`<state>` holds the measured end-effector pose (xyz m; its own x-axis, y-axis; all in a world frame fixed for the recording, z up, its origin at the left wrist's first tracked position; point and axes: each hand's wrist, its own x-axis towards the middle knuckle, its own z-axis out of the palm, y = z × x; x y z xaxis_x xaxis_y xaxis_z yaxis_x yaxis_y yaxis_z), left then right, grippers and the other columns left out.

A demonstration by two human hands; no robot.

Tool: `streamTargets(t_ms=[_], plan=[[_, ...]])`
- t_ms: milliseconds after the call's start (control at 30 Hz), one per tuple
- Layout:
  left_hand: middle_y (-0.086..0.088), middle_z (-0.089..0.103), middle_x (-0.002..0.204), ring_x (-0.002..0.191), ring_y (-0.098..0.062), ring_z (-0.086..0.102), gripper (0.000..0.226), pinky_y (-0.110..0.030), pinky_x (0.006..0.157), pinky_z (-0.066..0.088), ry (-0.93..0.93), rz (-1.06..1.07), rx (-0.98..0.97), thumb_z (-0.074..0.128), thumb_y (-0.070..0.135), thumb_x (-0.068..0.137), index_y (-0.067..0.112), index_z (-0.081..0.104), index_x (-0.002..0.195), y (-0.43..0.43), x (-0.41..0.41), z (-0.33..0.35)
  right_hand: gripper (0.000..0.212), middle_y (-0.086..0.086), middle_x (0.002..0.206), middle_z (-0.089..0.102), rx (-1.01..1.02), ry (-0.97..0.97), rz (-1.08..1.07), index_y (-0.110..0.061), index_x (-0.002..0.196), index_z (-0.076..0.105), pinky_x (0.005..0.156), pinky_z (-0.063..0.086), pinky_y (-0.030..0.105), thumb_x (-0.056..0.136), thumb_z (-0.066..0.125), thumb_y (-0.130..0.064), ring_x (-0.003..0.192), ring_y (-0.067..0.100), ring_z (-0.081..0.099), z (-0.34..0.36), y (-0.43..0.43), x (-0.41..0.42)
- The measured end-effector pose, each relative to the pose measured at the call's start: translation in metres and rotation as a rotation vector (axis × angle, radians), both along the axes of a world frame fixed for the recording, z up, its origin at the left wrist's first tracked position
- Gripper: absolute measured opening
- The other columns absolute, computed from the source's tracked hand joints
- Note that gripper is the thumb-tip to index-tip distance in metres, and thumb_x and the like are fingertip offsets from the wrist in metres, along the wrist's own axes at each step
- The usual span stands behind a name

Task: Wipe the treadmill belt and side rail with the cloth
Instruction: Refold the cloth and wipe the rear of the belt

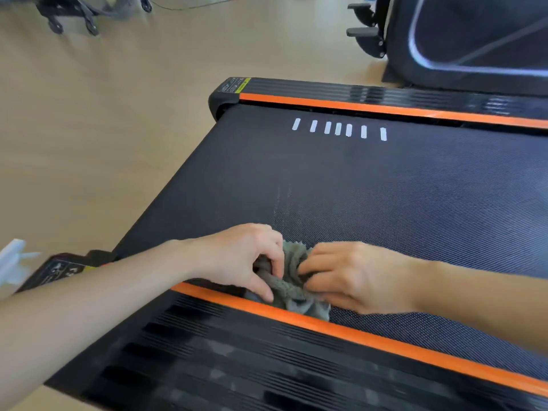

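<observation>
Closest to the camera was the near side rail [252,360], black and ribbed with an orange strip along its inner edge. It had some pale smudgy patches, though that might've just been glare, so I couldn't say it had been wiped.

Right past that strip sat the grey cloth [292,289], all bunched up on the edge of the belt [385,197] and touching the orange strip. Both hands were on it. The left hand [237,256] came in from the left with its fingers curled down, pinching the folds. The right hand [353,277] came in from the right, fingertips dug into the same wad, so the two hands nearly met. To me it looked more like gathering or refolding the cloth than an actual wiping stroke.

My guess is the job was early on: most of the belt, the white dashes [338,130] and the far side rail [385,94] looked left to do.

Something white and blurry [12,262] sat at the far left edge, couldn't tell what.
</observation>
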<state>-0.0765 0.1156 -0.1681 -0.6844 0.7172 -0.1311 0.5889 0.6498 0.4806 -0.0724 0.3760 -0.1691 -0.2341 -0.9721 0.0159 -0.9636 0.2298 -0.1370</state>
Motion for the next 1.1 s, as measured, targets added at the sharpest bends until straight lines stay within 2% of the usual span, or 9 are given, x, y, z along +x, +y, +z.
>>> streamTargets(t_ms=[167,233,333,467,600,700,800,967,1100], plan=[[0.011,0.057,0.093,0.087,-0.005,0.051,0.01,-0.028,0.08,0.043,0.188,0.127,0.064,0.076,0.031,0.085,0.026,0.068,0.09,-0.007,-0.045,-0.007,0.016,0.005,0.097,0.064,-0.032,0.141,-0.241,-0.008,0.101,0.064,0.078,0.051,0.042,0.095,0.049,-0.006,0.087,0.03,0.057,-0.016,0.006,-0.071],[0.011,0.061,0.103,0.095,-0.007,0.054,0.013,-0.034,0.088,0.046,0.272,0.193,0.025,0.07,0.022,0.091,0.025,0.068,0.103,-0.011,-0.063,-0.005,0.038,0.006,0.095,0.064,-0.057,0.156,-0.378,-0.011,0.119,0.06,0.074,0.053,0.044,0.085,0.056,0.006,0.085,0.03,0.057,-0.017,0.008,-0.088],[0.013,0.063,0.11,0.095,-0.001,0.053,0.03,-0.031,0.089,0.043,0.216,0.225,-0.058,0.067,0.011,0.091,0.029,0.065,0.115,-0.017,-0.071,0.006,0.068,0.003,0.122,0.065,-0.082,0.158,-0.355,-0.016,0.141,0.049,0.076,0.052,0.039,0.08,0.058,0.012,0.081,0.029,0.054,-0.014,-0.007,-0.085],[0.01,0.062,0.092,0.081,-0.011,0.056,0.027,-0.031,0.076,0.048,0.06,0.207,-0.127,0.074,0.011,0.083,0.035,0.073,0.096,-0.037,-0.049,0.016,0.047,0.003,0.125,0.065,-0.123,0.013,-0.217,-0.015,0.127,0.067,0.086,0.05,0.035,0.086,0.061,0.007,0.092,0.03,0.056,-0.014,-0.029,-0.062],[0.006,0.068,0.088,0.077,-0.011,0.059,0.031,-0.02,0.065,0.046,-0.156,0.239,-0.279,0.082,0.013,0.075,0.041,0.07,0.079,-0.087,-0.024,0.031,0.039,0.004,0.117,0.058,-0.112,-0.225,-0.144,-0.019,0.127,0.068,0.093,0.042,0.027,0.089,0.07,-0.011,0.106,0.022,0.054,-0.01,-0.08,-0.045],[0.006,0.069,0.087,0.073,-0.01,0.06,0.022,-0.025,0.067,0.05,-0.334,0.278,-0.344,0.086,0.02,0.075,0.039,0.077,0.082,-0.127,-0.01,0.037,0.038,0.003,0.109,0.055,-0.051,-0.308,-0.037,-0.021,0.125,0.07,0.088,0.041,0.026,0.088,0.071,-0.011,0.103,0.02,0.051,-0.005,-0.133,-0.034],[0.009,0.069,0.093,0.076,-0.013,0.065,0.02,-0.036,0.076,0.055,-0.426,0.285,-0.264,0.079,0.021,0.084,0.039,0.08,0.09,-0.137,-0.001,0.041,0.036,-0.006,0.095,0.05,0.022,-0.389,-0.015,-0.021,0.119,0.074,0.071,0.034,0.007,0.088,0.07,-0.006,0.085,0.008,0.048,0.003,-0.148,-0.032],[0.009,0.066,0.094,0.074,-0.01,0.064,0.019,-0.032,0.073,0.054,-0.427,0.122,-0.203,0.075,0.021,0.088,0.038,0.08,0.096,-0.082,0.004,0.037,0.038,-0.017,0.081,0.05,0.073,-0.482,-0.047,-0.022,0.108,0.079,0.064,0.034,0.006,0.081,0.071,0.003,0.075,-0.008,0.05,0.009,-0.087,-0.026],[0.007,0.065,0.089,0.079,-0.016,0.06,0.016,-0.031,0.07,0.05,-0.273,-0.057,-0.132,0.08,0.026,0.083,0.038,0.079,0.093,-0.009,0.004,0.021,0.029,-0.017,0.079,0.056,0.185,-0.52,-0.126,-0.031,0.102,0.08,0.061,0.037,0.008,0.081,0.081,-0.012,0.079,-0.002,0.056,0.019,-0.018,-0.015]])
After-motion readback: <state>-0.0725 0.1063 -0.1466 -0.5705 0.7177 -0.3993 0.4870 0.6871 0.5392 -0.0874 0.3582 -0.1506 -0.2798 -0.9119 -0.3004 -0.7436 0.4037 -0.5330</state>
